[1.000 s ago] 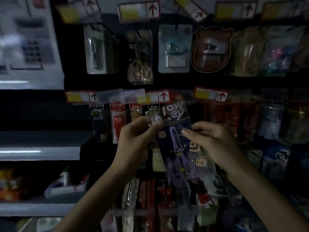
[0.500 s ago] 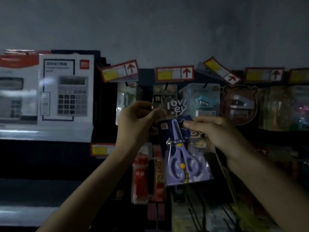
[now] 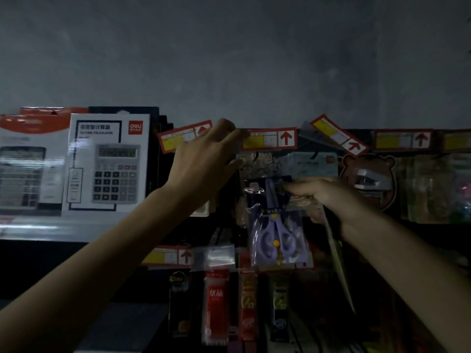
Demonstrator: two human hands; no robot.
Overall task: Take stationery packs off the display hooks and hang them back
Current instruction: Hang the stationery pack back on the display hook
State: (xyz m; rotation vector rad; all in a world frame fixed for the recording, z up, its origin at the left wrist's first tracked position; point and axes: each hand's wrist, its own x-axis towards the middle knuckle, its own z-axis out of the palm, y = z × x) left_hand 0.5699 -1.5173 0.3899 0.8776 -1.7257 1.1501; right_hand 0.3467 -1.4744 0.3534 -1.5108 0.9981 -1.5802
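Moved: both hands went up to the top row, and the left hand let go of the pack and reached higher.
Left hand: the left hand (image 3: 204, 159) is spread wide, holding nothing, with its fingertips by a price tag (image 3: 269, 139) at the end of a hook.
Why: it looks like it is lifting or steadying that tag so the pack's hole can slide on.
Right hand: the right hand (image 3: 314, 191) is pinching the scissors pack (image 3: 276, 220) on its right side, near the top.
Where the pack is: up in front of the top row, hanging down from the fingers, just under the tag.
On the hook yet: it is too dark to tell, maybe not.
Hands: two.
Scissors packs held: one, with purple scissors inside.
Price tags on the top row: five that I can count, and one is crooked.
Calculator boxes: two, on the shelf (image 3: 38, 229) to the left; the white calculator box (image 3: 109, 161) is the clear one.
Bear pack: one bear-shaped pack (image 3: 369, 179) hangs to the right.
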